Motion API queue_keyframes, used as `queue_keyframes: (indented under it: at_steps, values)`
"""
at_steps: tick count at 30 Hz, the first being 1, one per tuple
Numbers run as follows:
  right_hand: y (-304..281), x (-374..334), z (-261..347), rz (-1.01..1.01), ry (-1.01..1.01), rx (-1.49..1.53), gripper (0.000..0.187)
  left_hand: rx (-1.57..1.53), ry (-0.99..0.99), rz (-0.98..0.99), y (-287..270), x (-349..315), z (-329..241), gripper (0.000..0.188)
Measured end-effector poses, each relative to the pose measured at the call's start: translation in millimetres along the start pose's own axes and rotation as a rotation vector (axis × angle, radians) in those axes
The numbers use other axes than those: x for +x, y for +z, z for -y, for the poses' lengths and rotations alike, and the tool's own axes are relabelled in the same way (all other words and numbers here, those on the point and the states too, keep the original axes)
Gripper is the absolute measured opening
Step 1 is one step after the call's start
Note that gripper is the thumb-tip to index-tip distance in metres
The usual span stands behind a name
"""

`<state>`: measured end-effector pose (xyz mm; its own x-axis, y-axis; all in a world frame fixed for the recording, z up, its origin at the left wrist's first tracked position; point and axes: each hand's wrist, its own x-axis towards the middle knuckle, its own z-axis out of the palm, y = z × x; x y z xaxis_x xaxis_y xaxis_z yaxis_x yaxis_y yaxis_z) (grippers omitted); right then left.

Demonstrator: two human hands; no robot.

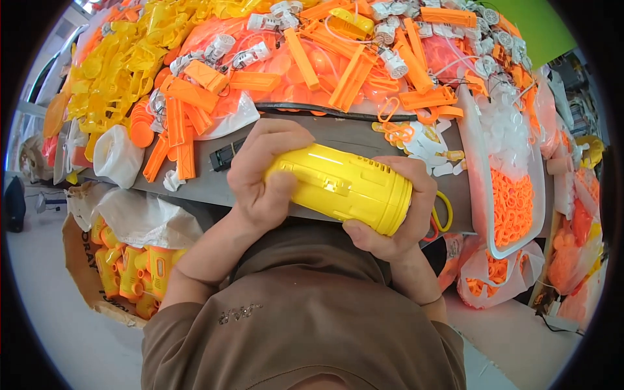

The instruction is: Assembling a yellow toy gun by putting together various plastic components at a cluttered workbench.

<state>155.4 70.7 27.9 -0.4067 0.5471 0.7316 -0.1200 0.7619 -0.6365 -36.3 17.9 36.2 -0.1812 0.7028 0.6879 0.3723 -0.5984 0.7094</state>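
I've got the left hand [268, 174] gripping the left end of a yellow hard-plastic cylinder [338, 185], right hand [415, 221] clasping its right end. Cylinder's at the grey table's [351, 129] near edge. Right: translucent white plastic bin [481, 201], small orange rings [513, 203] inside.

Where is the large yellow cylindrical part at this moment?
In the head view, the yellow cylindrical part is near the centre, held between the left hand and the right hand, with the grey table just beyond it.
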Motion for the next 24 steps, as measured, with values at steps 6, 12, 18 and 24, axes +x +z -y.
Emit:
queue_keyframes:
  at_steps: [6, 12, 18, 24]
  values:
    - [13.7, -13.0, 2.5, -0.082, 0.115, 0.021, 0.072, -0.09, -0.104, -0.043, 3.7, 4.4, 7.1, 0.036]
    - [-1.1, -9.7, -11.2, -0.013, 0.182, 0.042, 0.068, 0.155, -0.047, 0.309, 0.1, 12.0, -1.4, 0.047]
    - [-3.9, -17.3, 1.7, 0.05, 0.205, -0.019, 0.064, 0.049, -0.443, 0.529, -5.8, 2.2, -14.3, 0.039]
    - [-14.5, 6.5, 9.8, 0.21, 0.595, 0.067, 0.048, -0.274, -0.694, 0.527, 0.9, -2.0, -1.8, 0.05]
